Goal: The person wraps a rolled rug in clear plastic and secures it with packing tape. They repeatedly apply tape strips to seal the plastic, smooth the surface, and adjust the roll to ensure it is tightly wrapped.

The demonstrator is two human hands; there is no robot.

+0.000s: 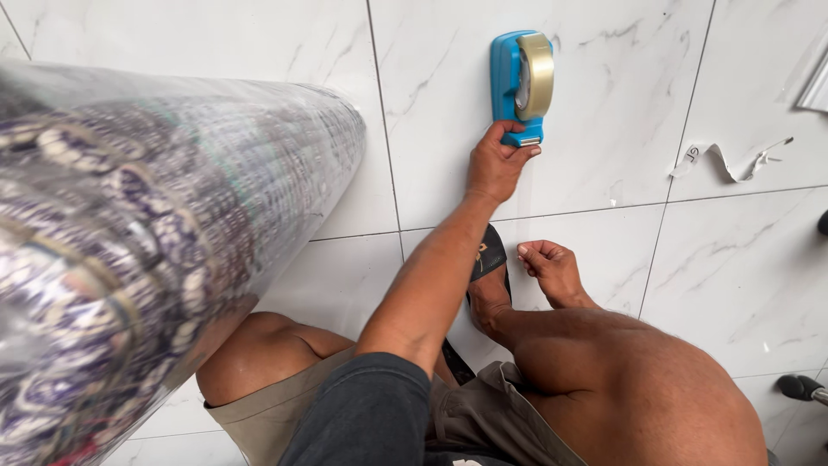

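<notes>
My left hand [496, 164] reaches out over the white marbled floor tiles [259, 52] and grips the lower end of a blue tape dispenser [517, 82] with a tan roll in it, lying flat on the floor. A faint strip of clear tape [526, 203] runs from the dispenser back to my right hand [548, 267], whose fingers are pinched together on its end, close to the floor. My right hand sits beside my foot in a black sandal [490, 259]. I am crouched, both knees bare.
A large roll of patterned purple and white fabric wrapped in clear plastic [147, 233] fills the left side, slanting over my left knee. A crumpled white paper strip [724, 160] lies at the right. Dark objects [802, 388] sit at the right edge.
</notes>
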